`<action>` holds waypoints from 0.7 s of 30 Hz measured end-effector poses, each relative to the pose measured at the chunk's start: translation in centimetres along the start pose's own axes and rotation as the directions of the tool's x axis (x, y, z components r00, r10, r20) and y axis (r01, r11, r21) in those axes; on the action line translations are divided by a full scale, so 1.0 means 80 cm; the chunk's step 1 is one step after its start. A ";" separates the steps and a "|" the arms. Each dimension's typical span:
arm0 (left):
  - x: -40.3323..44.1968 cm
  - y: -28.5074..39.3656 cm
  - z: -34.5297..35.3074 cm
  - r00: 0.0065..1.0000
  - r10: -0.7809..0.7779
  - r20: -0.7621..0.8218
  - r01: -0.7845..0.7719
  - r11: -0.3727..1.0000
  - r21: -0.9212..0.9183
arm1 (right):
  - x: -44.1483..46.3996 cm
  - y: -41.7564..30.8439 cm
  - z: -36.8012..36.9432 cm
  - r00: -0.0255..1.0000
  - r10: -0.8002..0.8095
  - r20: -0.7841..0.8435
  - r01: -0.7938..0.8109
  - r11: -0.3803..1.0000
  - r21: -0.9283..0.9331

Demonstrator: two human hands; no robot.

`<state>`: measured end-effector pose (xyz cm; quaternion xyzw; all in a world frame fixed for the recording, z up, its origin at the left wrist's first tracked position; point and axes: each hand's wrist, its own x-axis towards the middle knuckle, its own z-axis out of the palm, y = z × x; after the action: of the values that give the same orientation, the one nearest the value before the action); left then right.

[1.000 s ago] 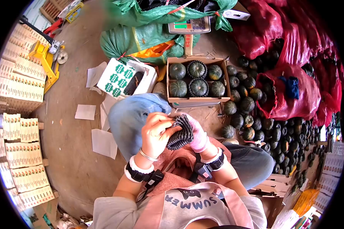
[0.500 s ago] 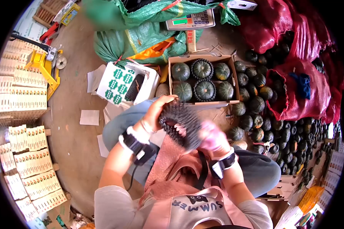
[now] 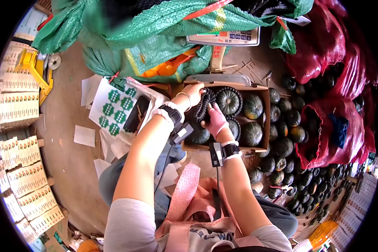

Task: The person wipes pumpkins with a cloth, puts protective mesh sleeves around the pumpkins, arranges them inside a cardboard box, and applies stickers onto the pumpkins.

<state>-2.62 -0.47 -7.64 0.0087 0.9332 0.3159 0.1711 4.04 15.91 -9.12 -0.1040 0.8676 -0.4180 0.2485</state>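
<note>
Well, both hands are meeting over the far left corner of the open carton (image 3: 266,122), and a black net sleeve (image 3: 203,105) is sitting bunched between them. The left hand (image 3: 192,94) is lying at the sleeve's far left side, its fingers curling closed over the upper edge and having hold of it. The right hand (image 3: 216,119), in a pale pink glove, is touching the sleeve from the near right; its fingers are resting along that side and its thumb is spreading away toward the near left. Whether it is truly gripping, I can't tell from here.

So the sleeve is lying right of the left hand and left of the right one. Its longer line seems to be slanting from far right to near left, roughly across the line joining the hands, though the bunching is making that hard to judge. Just beside it on the right, a netted squash (image 3: 228,102) is sitting in the carton, closer to the right hand's fingers than to the left hand. A near left squash (image 3: 198,135) is partly showing below the right hand's thumb. Whatever is lying directly under the sleeve is staying hidden from me.
</note>
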 end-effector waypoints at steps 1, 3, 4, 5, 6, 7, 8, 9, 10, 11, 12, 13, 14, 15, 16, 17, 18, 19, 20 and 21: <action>0.006 -0.003 0.002 1.000 -0.026 0.004 0.026 1.000 -0.008 | 0.006 0.006 0.002 0.996 -0.090 0.003 0.089 0.987 -0.135; 0.010 -0.001 0.004 0.998 -0.069 0.009 0.069 0.997 -0.023 | -0.008 0.010 0.006 0.957 -0.247 -0.152 0.216 0.957 -0.195; 0.007 0.003 -0.003 0.997 -0.053 0.057 0.049 0.997 0.067 | -0.016 0.005 0.005 0.915 -0.335 -0.225 0.284 0.930 -0.233; 0.003 0.000 -0.010 0.965 0.256 -0.054 -0.243 0.953 0.182 | -0.029 0.004 -0.003 0.929 -0.324 -0.177 0.284 0.933 -0.220; -0.024 0.026 -0.038 0.971 0.234 -0.056 -0.227 0.968 0.109 | -0.047 -0.011 -0.011 0.849 -0.449 -0.278 0.401 0.890 -0.215; -0.071 0.072 -0.081 0.977 0.207 -0.052 -0.206 0.978 0.035 | -0.069 -0.035 -0.022 0.745 -0.552 -0.374 0.509 0.833 -0.215; -0.128 0.121 -0.125 0.988 0.123 -0.098 -0.111 0.987 0.117 | -0.103 -0.084 -0.040 0.919 -0.350 -0.181 0.386 0.707 0.592; -0.189 0.160 -0.160 0.989 0.037 -0.145 -0.008 0.981 0.193 | -0.138 -0.134 -0.058 0.994 -0.109 0.030 -0.018 0.108 0.994; -0.243 0.169 -0.180 0.949 0.200 -0.245 -0.176 0.978 0.117 | -0.174 -0.163 -0.062 0.985 -0.169 -0.019 0.039 0.113 0.993; -0.297 0.169 -0.199 0.871 0.348 -0.347 -0.349 0.935 0.061 | -0.208 -0.185 -0.060 0.972 -0.224 -0.075 0.101 0.109 0.989; -0.357 0.168 -0.214 0.872 0.324 -0.366 -0.314 0.945 0.090 | -0.243 -0.198 -0.063 0.957 -0.287 -0.029 0.143 0.385 0.912; -0.410 0.176 -0.218 0.862 0.314 -0.399 -0.284 0.950 0.134 | -0.271 -0.208 -0.055 0.921 -0.383 -0.077 0.255 0.441 0.860; -0.463 0.184 -0.222 0.850 0.303 -0.430 -0.250 0.952 0.175 | -0.299 -0.217 -0.046 0.871 -0.475 -0.125 0.374 0.475 0.796; -0.511 0.192 -0.219 0.826 0.306 -0.473 -0.219 0.948 0.231 | -0.328 -0.227 -0.037 0.811 -0.560 -0.171 0.489 0.486 0.724; -0.553 0.152 -0.192 0.814 0.181 -0.552 -0.192 0.981 0.038 | -0.339 -0.233 -0.020 0.743 -0.632 -0.222 0.583 0.448 0.678; -0.572 0.134 -0.166 0.773 0.169 -0.611 -0.207 0.978 0.009 | -0.349 -0.238 -0.006 0.668 -0.694 -0.267 0.669 0.403 0.625; -0.587 0.121 -0.142 0.731 0.153 -0.664 -0.224 0.974 -0.022 | -0.357 -0.243 0.002 0.667 -0.683 -0.297 0.722 0.496 0.482; -0.598 0.110 -0.119 0.689 0.129 -0.713 -0.241 0.969 -0.057 | -0.355 -0.234 0.022 0.636 -0.679 -0.366 0.769 0.521 0.371; -0.600 0.096 -0.097 0.646 0.129 -0.752 -0.235 0.971 -0.035 | -0.361 -0.231 0.027 0.680 -0.643 -0.351 0.733 0.600 0.322; -0.595 0.088 -0.082 0.591 0.134 -0.795 -0.236 0.972 -0.012 | -0.365 -0.227 0.029 0.716 -0.611 -0.338 0.695 0.671 0.258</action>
<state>39.40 -4.58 16.35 -0.0440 0.8867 0.3570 -0.2905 29.72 14.24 13.82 -0.3132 0.6995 -0.6423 -0.0030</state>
